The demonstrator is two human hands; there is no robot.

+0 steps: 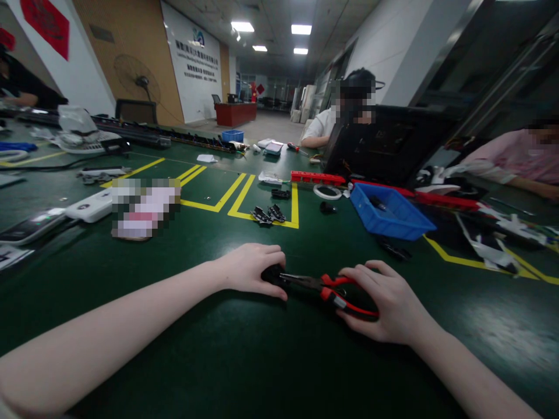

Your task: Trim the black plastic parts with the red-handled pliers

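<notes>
My left hand (253, 270) holds a small black part (273, 274) between thumb and fingers, low over the green table (209, 361). My right hand (388, 302) is closed round the red handles of long-nose pliers (323, 284), whose handles are spread somewhat. The pliers' tips point left and touch or overlap the black part; whether they grip it cannot be made out. Beyond the hands, small black-and-silver parts (268, 215) lie inside a yellow tape outline, with another black piece (280, 194) just behind them.
A blue bin (388, 218) stands at the right, near a white ring (327, 192) and a red strip (317, 177). A phone (146, 212) and white device (94, 205) lie left. Across the table sits a person (321, 125) by a large black panel (388, 142).
</notes>
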